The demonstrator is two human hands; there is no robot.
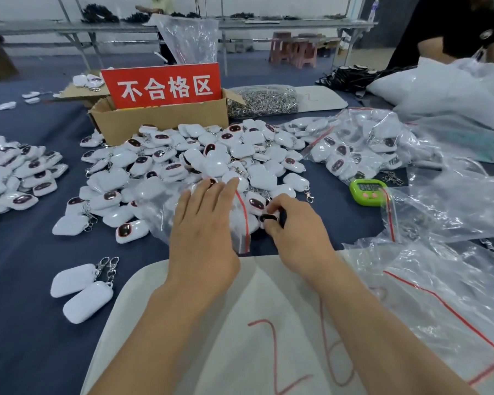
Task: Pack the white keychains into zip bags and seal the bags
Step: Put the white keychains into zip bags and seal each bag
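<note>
Head view, nearest first: two bare forearms reach forward over a white board (240,295) scrawled with red numerals, laid on a dark blue tablecloth (20,309); just past its far edge the left hand (203,226) lies flat with straight fingers on a clear zip bag (157,212), pressing it to the table and gripping nothing; the bag's body spreads away to the left, and its mouth, marked by a red zip strip (243,218), runs near to far along that hand's right edge; just right of the strip the right hand (295,229) pinches one white keychain (269,217) between curled fingers and thumb, its dark face showing; so the opening lies close by, to the left of the held piece, and the coming move looks like a short sideways push into the mouth by the right hand, which is the nearer; beyond the hands a heap of white keychains (211,155) covers the cloth; a green timer (368,191) sits off to the right; farther back stands a cardboard box (160,124) bearing a red sign (161,85)
</note>
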